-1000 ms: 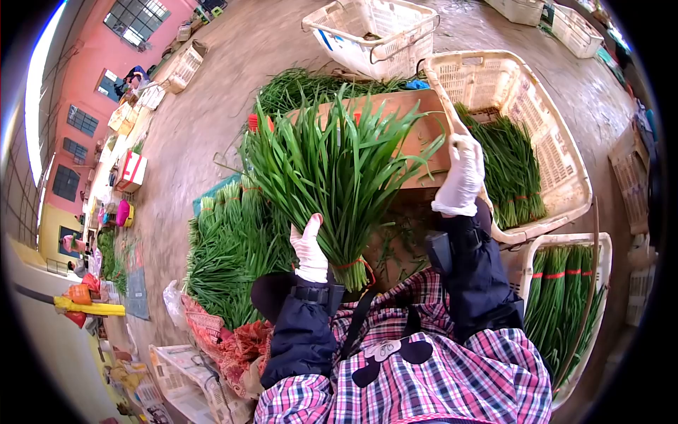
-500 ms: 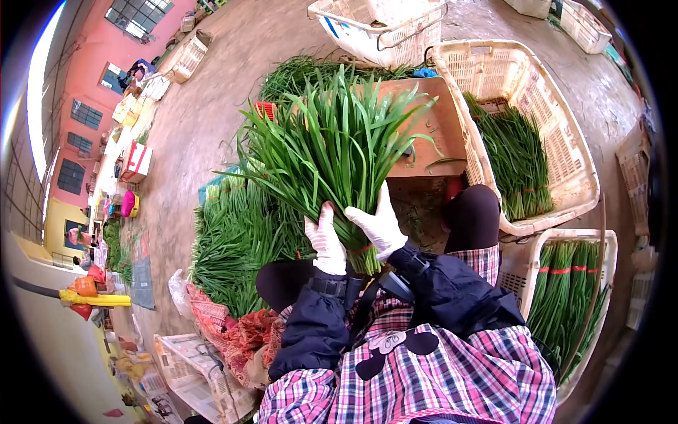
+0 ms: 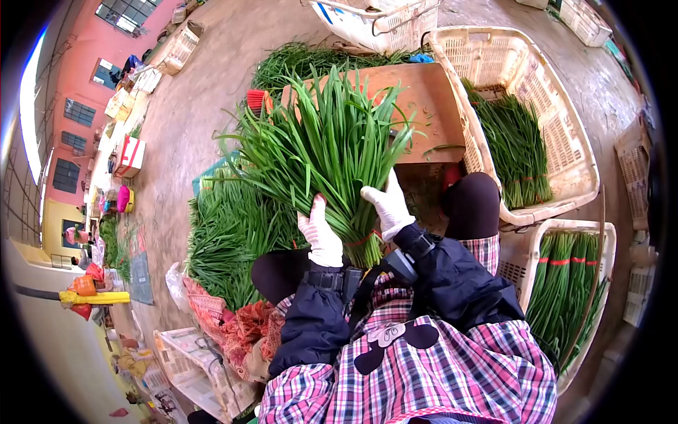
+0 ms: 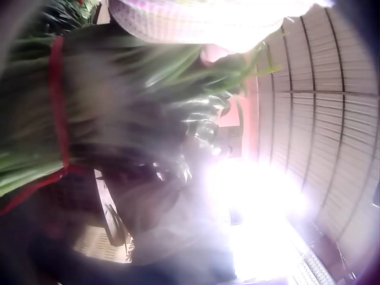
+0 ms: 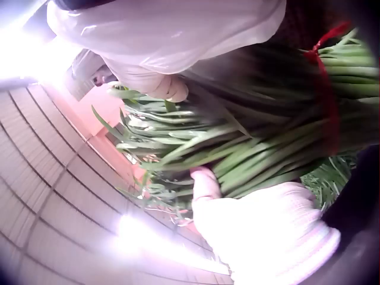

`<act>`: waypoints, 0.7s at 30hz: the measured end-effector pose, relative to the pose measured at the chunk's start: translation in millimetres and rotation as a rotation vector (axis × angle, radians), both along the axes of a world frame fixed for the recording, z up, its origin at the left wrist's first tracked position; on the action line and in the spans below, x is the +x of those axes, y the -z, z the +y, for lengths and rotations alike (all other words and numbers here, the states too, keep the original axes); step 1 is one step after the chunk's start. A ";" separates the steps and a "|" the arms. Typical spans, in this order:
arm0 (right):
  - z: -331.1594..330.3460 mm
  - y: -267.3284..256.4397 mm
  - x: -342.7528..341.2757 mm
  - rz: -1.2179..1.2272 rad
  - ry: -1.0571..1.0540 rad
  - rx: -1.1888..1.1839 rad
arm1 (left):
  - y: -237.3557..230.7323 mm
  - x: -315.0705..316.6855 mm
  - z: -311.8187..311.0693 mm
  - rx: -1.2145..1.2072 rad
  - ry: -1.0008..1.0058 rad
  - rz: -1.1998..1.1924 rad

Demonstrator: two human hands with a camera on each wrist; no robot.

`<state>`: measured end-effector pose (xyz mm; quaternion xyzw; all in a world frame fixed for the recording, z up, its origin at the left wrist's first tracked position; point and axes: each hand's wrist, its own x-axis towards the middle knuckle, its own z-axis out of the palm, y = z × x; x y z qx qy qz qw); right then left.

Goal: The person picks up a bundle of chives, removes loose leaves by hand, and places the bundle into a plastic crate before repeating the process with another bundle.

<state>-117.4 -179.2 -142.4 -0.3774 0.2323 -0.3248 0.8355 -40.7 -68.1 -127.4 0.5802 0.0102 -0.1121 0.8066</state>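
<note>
A large bunch of flat-leaved garlic chives (image 3: 318,141) fans upward in front of the lap, its cut ends toward the body. My gloved left hand (image 3: 321,237) grips it from the left, thumb along the front of the leaves. From the right, my gloved right hand (image 3: 390,206) holds the other side, with its thumb on the front and the other fingers mostly hidden behind the bunch. A red tie (image 4: 58,101) circles the stalks below both hands. In the right wrist view the left thumb tip (image 5: 205,173) pokes bare from its glove.
Tied chive bundles lie in a heap (image 3: 236,233) at the left. A brown board (image 3: 431,127) stands beyond the bunch, with loose chives (image 3: 304,63) behind. Two white crates, one large (image 3: 565,148) and one smaller (image 3: 519,279), hold bundles at the right. A red patterned cloth (image 3: 236,328) lies left.
My right hand has come from beside the large crate to the bunch and now holds it. The bunch, still in my left hand, has tilted and shifted slightly.
</note>
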 end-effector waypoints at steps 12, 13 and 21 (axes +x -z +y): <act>-35.6 -66.9 -33.3 0.265 0.172 -1.299 | -11.4 -7.8 1.4 -0.037 0.111 -0.031; -32.5 -67.4 -28.9 0.345 0.077 -1.416 | -11.7 -9.0 0.6 -0.023 0.106 -0.029; -27.9 -59.7 -12.8 0.552 -0.045 -1.719 | -7.7 -14.2 0.6 -0.005 0.101 0.030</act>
